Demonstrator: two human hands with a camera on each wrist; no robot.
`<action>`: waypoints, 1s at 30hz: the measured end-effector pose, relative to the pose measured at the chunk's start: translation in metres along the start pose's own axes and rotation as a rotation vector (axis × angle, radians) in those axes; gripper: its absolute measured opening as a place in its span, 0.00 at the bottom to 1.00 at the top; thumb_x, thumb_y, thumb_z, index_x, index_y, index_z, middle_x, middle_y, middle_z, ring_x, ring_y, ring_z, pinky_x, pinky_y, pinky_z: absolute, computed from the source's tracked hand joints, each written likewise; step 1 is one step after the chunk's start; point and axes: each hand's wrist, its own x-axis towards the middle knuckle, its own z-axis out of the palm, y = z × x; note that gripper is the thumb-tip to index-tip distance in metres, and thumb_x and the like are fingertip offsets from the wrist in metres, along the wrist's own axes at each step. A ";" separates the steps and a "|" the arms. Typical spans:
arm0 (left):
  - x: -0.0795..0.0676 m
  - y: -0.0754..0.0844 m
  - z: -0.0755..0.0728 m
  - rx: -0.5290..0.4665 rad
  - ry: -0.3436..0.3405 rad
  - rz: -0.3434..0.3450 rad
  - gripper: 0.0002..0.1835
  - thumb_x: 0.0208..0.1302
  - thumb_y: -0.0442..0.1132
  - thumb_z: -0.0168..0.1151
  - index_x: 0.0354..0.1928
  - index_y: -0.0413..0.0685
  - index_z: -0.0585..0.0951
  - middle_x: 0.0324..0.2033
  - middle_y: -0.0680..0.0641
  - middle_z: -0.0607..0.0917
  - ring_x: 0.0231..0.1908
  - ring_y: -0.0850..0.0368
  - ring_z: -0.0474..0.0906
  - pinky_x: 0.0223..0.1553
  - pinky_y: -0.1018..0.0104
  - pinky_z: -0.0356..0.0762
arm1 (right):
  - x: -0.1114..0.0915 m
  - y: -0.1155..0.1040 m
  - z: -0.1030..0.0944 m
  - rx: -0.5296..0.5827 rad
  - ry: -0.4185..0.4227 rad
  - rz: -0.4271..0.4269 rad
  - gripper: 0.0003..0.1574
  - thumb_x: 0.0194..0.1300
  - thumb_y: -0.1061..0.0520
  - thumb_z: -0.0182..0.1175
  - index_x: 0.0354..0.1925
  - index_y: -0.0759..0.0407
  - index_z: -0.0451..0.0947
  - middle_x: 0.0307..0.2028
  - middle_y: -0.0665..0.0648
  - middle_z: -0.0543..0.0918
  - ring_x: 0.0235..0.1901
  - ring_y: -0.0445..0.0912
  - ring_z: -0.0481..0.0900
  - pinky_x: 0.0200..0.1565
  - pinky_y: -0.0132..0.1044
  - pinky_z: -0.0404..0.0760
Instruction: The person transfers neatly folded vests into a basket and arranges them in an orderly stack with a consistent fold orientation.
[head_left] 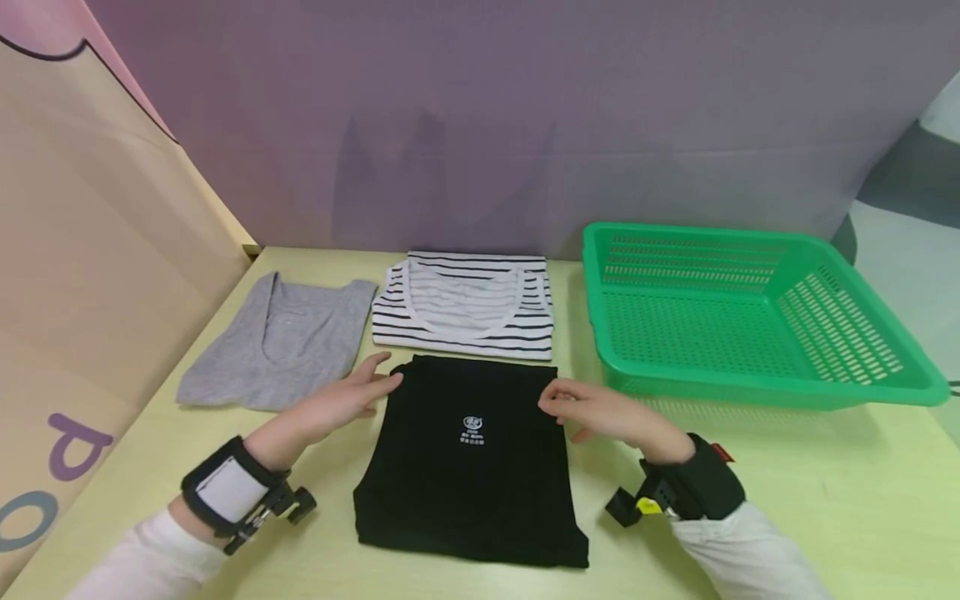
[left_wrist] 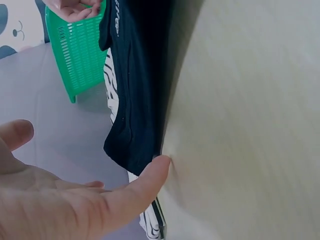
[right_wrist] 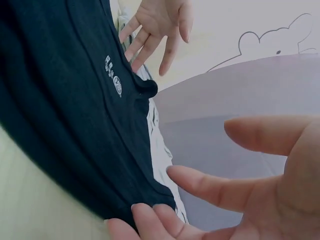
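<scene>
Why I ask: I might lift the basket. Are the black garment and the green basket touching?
Apart: the head view shows a strip of pale tabletop between the black garment and the green basket.

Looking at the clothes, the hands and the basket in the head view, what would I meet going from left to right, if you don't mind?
Grey shirt, left hand, black shirt, right hand, green basket.
</scene>
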 end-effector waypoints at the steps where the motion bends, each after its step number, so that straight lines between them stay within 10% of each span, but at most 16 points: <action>1: 0.000 -0.001 0.000 -0.006 -0.002 -0.003 0.40 0.73 0.55 0.41 0.74 0.43 0.37 0.72 0.31 0.46 0.62 0.29 0.62 0.65 0.43 0.60 | 0.000 0.001 0.000 0.003 0.001 0.001 0.19 0.72 0.49 0.49 0.50 0.64 0.71 0.47 0.62 0.73 0.48 0.52 0.71 0.44 0.46 0.82; 11: 0.000 -0.003 0.001 -0.254 -0.057 0.028 0.38 0.75 0.47 0.39 0.72 0.37 0.33 0.69 0.24 0.48 0.69 0.32 0.47 0.64 0.42 0.63 | 0.000 0.003 -0.002 -0.092 0.073 0.015 0.18 0.71 0.49 0.50 0.32 0.63 0.67 0.27 0.55 0.70 0.29 0.46 0.71 0.32 0.39 0.82; 27: 0.013 -0.025 -0.003 -0.507 -0.208 0.032 0.35 0.73 0.51 0.24 0.71 0.41 0.26 0.68 0.23 0.36 0.70 0.28 0.32 0.67 0.36 0.49 | 0.007 0.011 -0.003 0.112 0.090 0.026 0.15 0.70 0.52 0.52 0.34 0.62 0.63 0.34 0.58 0.72 0.34 0.47 0.75 0.41 0.42 0.83; 30: 0.014 -0.026 -0.002 -0.543 -0.215 0.039 0.33 0.74 0.50 0.22 0.70 0.42 0.27 0.69 0.23 0.36 0.70 0.29 0.34 0.64 0.43 0.60 | 0.009 0.013 0.000 0.138 0.070 -0.004 0.14 0.70 0.53 0.53 0.35 0.61 0.62 0.33 0.56 0.69 0.35 0.46 0.73 0.42 0.42 0.83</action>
